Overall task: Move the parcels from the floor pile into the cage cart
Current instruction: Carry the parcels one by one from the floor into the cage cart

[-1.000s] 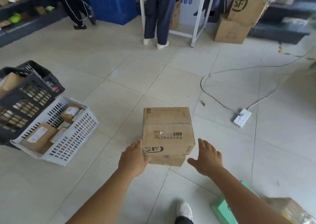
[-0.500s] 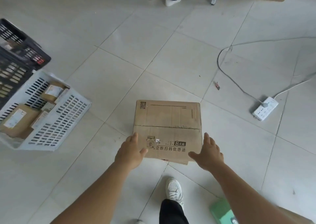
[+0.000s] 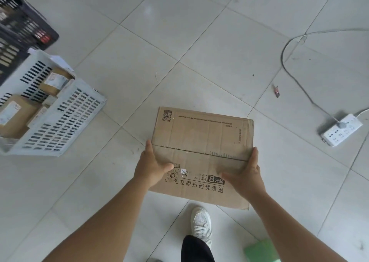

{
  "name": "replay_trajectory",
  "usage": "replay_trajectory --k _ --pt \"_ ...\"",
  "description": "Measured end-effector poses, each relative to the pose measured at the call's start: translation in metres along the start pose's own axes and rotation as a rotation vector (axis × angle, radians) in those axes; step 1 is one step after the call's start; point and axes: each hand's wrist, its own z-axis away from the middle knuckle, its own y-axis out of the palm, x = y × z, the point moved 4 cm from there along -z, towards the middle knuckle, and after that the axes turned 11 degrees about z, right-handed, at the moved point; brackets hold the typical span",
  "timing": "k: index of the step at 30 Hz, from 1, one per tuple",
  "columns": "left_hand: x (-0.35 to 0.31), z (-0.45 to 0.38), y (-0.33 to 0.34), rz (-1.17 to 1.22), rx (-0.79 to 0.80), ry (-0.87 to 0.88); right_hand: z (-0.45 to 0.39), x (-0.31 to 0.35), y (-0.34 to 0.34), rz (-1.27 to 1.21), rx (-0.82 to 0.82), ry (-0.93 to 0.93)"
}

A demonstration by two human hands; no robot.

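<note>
- Head view: a cardboard parcel (image 3: 201, 141) is being gripped at both sides by the left hand (image 3: 150, 165) and right hand (image 3: 246, 173) above the floor (image 3: 199, 41).
- No cage cart is being shown; delivery is judged outstanding.

Pale grey tiled floor (image 3: 209, 41) with dark grout lines. At left a white slotted basket (image 3: 65, 117) holding small cardboard parcels sits beside a blurred black crate (image 3: 22, 27). At right a white power strip (image 3: 341, 129) lies with its grey cable (image 3: 293, 75) curling across the tiles. A small red scrap (image 3: 277, 91), perhaps litter, lies near the cable. A white sneaker (image 3: 201, 224) stands at bottom, a green object (image 3: 259, 250) near it.
</note>
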Motion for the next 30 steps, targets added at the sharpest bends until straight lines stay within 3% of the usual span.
replay_trajectory --k 12,30 --pt "0.019 0.075 -0.031 0.201 -0.117 0.047 0.060 0.010 -0.019 -0.043 -0.029 -0.112" --pt "0.105 0.398 -0.165 0.482 -0.512 0.133 0.343 0.066 -0.054 -0.009 0.025 -0.560"
